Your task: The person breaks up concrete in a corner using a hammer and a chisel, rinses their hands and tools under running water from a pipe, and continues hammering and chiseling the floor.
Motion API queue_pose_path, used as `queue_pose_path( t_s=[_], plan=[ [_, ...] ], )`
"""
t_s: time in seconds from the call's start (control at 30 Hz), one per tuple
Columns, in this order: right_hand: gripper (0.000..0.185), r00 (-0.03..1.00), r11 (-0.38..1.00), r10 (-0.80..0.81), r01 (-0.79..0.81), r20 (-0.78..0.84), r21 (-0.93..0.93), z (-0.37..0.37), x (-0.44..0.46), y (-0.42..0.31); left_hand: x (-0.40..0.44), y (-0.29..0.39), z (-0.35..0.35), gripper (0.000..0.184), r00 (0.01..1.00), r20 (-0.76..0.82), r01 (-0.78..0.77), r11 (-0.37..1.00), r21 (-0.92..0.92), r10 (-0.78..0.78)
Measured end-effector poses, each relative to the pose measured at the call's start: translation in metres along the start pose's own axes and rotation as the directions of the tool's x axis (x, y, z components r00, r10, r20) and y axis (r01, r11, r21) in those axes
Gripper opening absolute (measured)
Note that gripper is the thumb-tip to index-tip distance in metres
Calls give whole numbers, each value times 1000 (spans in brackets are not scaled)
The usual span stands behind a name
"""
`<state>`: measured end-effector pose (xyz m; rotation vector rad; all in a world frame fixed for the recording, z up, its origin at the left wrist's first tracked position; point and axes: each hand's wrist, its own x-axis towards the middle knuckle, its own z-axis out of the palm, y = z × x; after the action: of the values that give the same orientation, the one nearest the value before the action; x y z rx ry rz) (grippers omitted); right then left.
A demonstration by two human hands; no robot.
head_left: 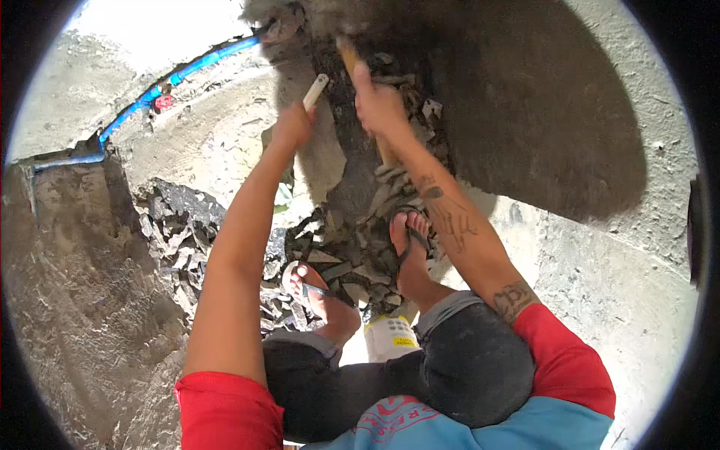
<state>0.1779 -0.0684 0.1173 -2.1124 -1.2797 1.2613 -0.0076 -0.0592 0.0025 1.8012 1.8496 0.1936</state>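
Observation:
My left hand (294,126) is closed round a pale, flat handle (316,91) with a small hole near its upper end. To the right, my right hand (381,112) grips a wooden handle (348,58) that slants up to the left; its lower end shows below the hand. The far end of the wooden handle fades into blur and shadow, so its head cannot be made out. Both hands are above a dark, broken strip (356,165) of floor, apart from each other.
Blue pipe (217,57) with a red fitting (163,102) runs along the upper left. Broken rubble (180,240) lies around my sandalled feet (319,296). A white container (391,337) with a yellow label stands between my legs. A large shadow covers the upper right.

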Motion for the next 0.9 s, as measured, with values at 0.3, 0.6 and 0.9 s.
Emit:
queue_pose_path(
  t_s=[0.3,0.6,0.9],
  plan=[
    [78,968,968,-249,248,-33,-35,21,-4,33,1,0,4,41,1000,17,-20,999,26,19],
    [75,857,817,-459,511,-235,268,-20,-4,-12,2,4,9,47,997,58,53,998,25,-54],
    [87,981,992,126,-123,145,-29,10,4,15,31,13,12,40,914,341,379,762,-525,-219]
  ],
)
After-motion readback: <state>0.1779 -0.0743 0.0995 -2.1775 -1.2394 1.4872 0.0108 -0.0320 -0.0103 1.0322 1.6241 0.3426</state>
